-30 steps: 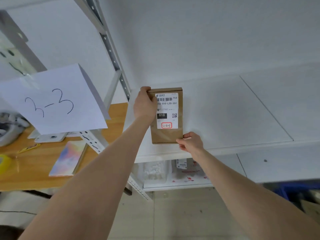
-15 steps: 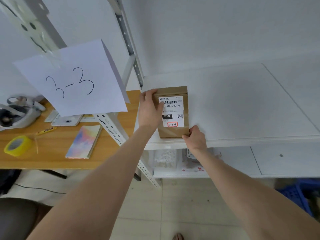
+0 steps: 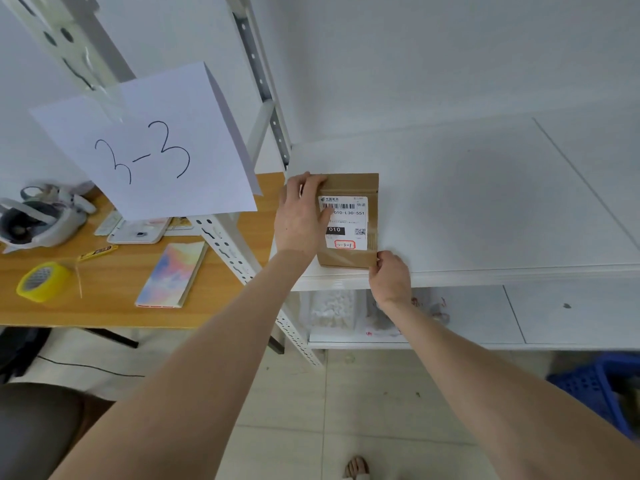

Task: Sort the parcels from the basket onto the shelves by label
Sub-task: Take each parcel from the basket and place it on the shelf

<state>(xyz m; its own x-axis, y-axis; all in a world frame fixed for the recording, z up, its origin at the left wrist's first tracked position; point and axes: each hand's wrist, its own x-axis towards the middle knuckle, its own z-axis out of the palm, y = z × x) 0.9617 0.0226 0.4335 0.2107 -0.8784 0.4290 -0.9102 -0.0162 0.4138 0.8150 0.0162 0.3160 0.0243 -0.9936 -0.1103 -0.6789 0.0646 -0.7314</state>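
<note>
White shelf: left hand and right hand fingers clamp a parcel. Near the lip, it could fall.

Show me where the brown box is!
Head view: the brown box lies flat at the front left corner of the white shelf, right of the 3-3 sign, held by the left hand and right hand.

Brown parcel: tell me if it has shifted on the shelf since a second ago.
Yes, slightly: the brown parcel now lies nearer the front edge of the shelf; sideways, against the shelf's left end, it looks unchanged.
</note>
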